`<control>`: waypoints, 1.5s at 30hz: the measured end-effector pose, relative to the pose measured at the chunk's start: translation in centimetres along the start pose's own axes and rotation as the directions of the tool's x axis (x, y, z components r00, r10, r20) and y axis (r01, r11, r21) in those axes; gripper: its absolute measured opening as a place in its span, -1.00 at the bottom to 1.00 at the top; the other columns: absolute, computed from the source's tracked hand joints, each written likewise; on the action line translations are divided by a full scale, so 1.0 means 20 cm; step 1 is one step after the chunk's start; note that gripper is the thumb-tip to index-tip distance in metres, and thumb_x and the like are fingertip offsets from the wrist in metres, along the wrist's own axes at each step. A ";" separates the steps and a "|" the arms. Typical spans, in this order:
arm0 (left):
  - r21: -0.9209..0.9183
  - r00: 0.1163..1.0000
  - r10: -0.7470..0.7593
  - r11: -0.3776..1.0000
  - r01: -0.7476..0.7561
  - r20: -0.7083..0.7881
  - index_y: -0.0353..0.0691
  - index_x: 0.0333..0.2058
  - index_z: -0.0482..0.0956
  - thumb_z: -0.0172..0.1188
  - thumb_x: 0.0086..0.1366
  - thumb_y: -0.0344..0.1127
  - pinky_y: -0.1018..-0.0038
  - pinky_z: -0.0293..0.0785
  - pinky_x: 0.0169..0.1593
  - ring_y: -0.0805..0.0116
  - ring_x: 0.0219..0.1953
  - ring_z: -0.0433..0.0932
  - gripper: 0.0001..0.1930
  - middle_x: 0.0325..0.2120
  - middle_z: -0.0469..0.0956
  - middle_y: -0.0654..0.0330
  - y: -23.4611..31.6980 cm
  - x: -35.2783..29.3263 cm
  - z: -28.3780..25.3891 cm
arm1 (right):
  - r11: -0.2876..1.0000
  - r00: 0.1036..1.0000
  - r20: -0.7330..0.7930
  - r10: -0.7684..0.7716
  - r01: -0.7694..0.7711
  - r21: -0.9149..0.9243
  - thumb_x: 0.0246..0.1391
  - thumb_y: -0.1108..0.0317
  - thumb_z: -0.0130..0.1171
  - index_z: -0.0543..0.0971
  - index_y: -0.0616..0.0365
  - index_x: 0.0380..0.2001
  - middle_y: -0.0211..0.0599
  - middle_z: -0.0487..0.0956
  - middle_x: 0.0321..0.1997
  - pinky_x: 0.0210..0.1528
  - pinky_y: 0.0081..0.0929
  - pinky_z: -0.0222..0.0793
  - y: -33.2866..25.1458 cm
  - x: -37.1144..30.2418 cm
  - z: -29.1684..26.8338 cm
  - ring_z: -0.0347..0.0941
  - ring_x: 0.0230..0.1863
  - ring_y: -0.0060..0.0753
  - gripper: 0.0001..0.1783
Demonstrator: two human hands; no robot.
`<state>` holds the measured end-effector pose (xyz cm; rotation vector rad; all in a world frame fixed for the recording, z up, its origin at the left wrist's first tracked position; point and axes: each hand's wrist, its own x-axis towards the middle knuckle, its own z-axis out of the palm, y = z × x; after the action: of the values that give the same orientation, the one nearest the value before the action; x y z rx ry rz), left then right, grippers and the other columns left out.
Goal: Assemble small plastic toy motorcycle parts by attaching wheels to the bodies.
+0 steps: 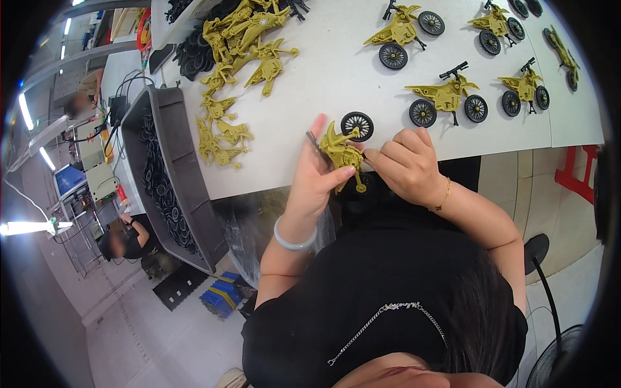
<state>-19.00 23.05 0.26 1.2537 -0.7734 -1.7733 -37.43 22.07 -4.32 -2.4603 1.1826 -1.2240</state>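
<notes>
My left hand [312,180] holds a yellow-green toy motorcycle [343,156] over the table's front edge, its thumb across the body. A black spoked wheel [358,126] sits at one end of the toy, and dark handlebars show beside my left fingers. Another dark wheel lower down is partly hidden. My right hand [407,165] is closed in a pinch against the toy's side. A small dark bit shows at its fingertips, too covered to name.
Several assembled toy motorcycles [446,97] stand or lie at the right of the white table [323,77]. Loose yellow-green bodies [265,64] are heaped at the left. A grey bin [187,174] of black wheels stands left, with other people beyond it.
</notes>
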 end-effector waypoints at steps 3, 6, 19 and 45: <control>-0.088 0.996 -0.070 0.993 0.074 0.054 -0.29 0.18 0.10 0.15 0.07 -0.68 0.35 0.37 0.10 0.25 0.03 0.42 -0.31 -0.05 0.42 0.01 -0.03 0.01 -0.03 | 0.999 0.999 0.022 -0.041 0.042 -0.015 -0.28 0.36 0.15 0.55 0.02 -0.46 -0.54 0.29 -0.53 -0.39 -0.50 0.09 0.02 0.00 -0.02 0.25 -0.42 -0.49 -0.82; -0.073 0.993 -0.102 0.992 0.106 0.054 -0.29 0.15 0.16 0.14 0.09 -0.67 0.32 0.38 0.12 0.26 0.03 0.42 -0.37 -0.06 0.43 0.04 -0.04 0.00 -0.03 | 0.997 0.997 0.035 -0.072 0.072 -0.006 -0.25 0.35 0.15 0.57 0.01 -0.43 -0.55 0.31 -0.51 -0.38 -0.50 0.10 0.03 0.00 -0.02 0.26 -0.40 -0.49 -0.81; -0.161 0.997 -0.072 0.985 0.068 -0.017 -0.38 0.02 0.27 0.24 0.13 -0.55 0.36 0.51 0.01 0.29 -0.09 0.51 -0.51 -0.13 0.47 0.07 -0.09 0.03 0.00 | 0.984 0.978 0.137 -0.156 0.143 0.104 -0.28 0.34 0.10 0.43 0.02 -0.58 -0.51 0.34 -0.45 -0.26 -0.50 0.19 0.06 0.06 -0.06 0.29 -0.32 -0.47 -0.91; 0.775 0.947 0.223 0.547 -0.318 0.231 -0.24 -0.07 0.34 0.40 0.01 -0.32 0.41 0.48 -0.27 0.07 -0.34 0.60 -0.46 -0.37 0.60 -0.01 0.10 -0.02 0.09 | 0.591 0.918 0.250 0.309 -0.391 0.706 -0.18 0.49 0.35 0.60 0.24 -0.43 -0.31 0.57 -0.44 -0.29 -0.50 0.35 0.14 0.07 -0.21 0.45 -0.38 -0.37 -0.83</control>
<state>-20.15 22.60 2.69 1.4763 -1.8865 -1.2211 -41.55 20.04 -1.99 -1.5543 0.8271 -1.1309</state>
